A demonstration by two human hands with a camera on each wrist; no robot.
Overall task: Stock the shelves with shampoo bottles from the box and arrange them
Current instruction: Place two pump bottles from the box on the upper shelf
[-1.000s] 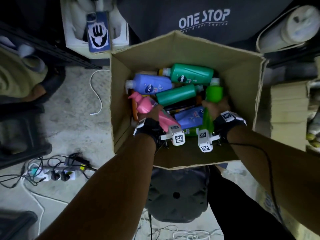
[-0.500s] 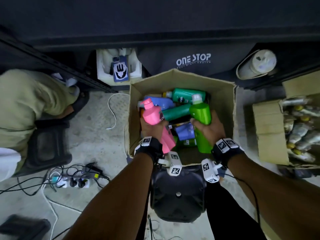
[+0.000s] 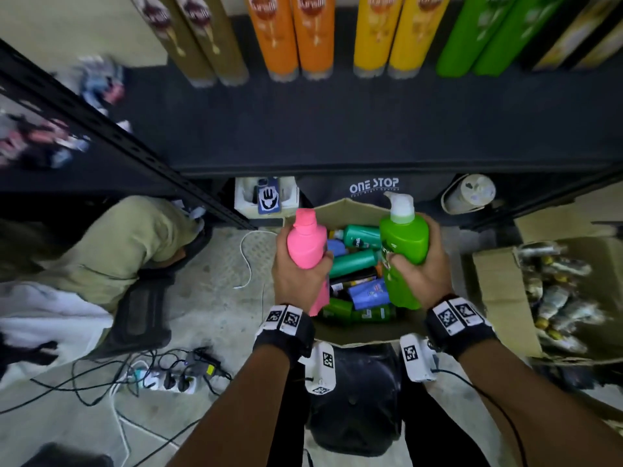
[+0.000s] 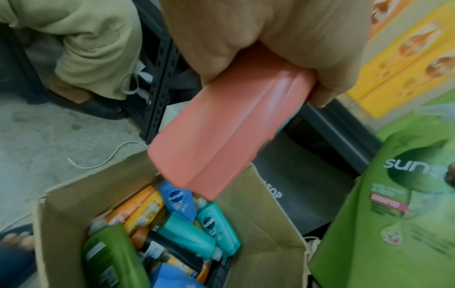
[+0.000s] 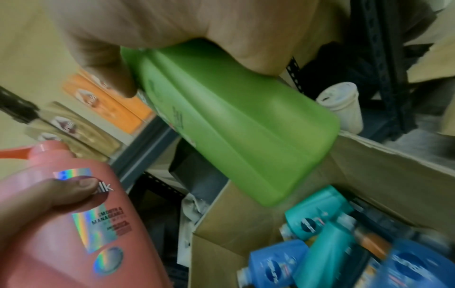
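My left hand [image 3: 298, 276] grips a pink shampoo bottle [image 3: 306, 242] [image 4: 221, 136] upright, above the left side of the cardboard box [image 3: 354, 328]. My right hand [image 3: 418, 274] grips a green pump bottle [image 3: 403, 251] [image 5: 236, 126] beside it, over the box's right side. Both bottles are lifted clear of the box. Inside it lie several teal, blue, orange and green bottles [image 4: 192, 231]. The dark shelf [image 3: 337, 129] ahead carries a back row of brown, orange, yellow and green bottles [image 3: 296, 32].
A crouching person in olive trousers [image 3: 111, 251] is at the left. A power strip with cables [image 3: 161, 379] lies on the floor. A second carton of small bottles [image 3: 499, 298] stands at the right. A black stool [image 3: 354, 399] is below the box. A white tub [image 3: 468, 193] lies under the shelf.
Both hands have lifted the pink and green bottles up out of the box and turned them upright. The head view has tilted up, bringing the shelf and its bottles into sight.
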